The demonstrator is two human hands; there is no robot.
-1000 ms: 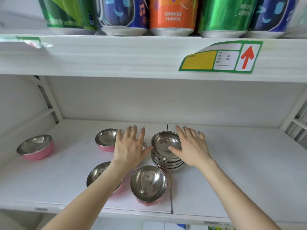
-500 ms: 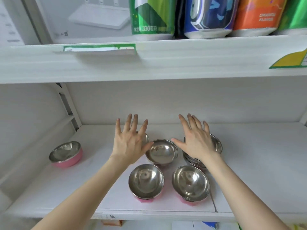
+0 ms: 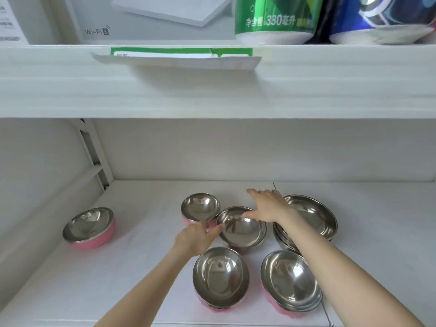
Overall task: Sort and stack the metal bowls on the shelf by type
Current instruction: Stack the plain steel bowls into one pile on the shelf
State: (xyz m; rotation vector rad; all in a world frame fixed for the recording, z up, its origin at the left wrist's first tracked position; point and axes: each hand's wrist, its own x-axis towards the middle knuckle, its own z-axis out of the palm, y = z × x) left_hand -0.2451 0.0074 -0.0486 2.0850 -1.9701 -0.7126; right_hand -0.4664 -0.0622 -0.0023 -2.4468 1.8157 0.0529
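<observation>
On the white shelf (image 3: 146,267) stand four steel bowls with pink outsides: one at the far left (image 3: 88,228), one at the back (image 3: 200,207), and two at the front (image 3: 220,277) (image 3: 291,279). A plain steel bowl (image 3: 240,228) sits in the middle. To its right is a stack of plain shallow steel bowls (image 3: 313,215). My left hand (image 3: 195,239) grips the middle bowl's left rim. On its far right rim lies my right hand (image 3: 269,205), thumb inside and fingers behind.
The shelf above (image 3: 212,90) hangs low over the bowls, with a loose paper label (image 3: 179,59) on its edge. It carries drink cans (image 3: 273,20) and a white Wi-Fi box (image 3: 141,17). A slotted upright (image 3: 94,159) stands at the back left.
Both hands came down from hovering spread above the bowls and closed on the rim of the middle steel bowl. The view has shifted left and closer.
</observation>
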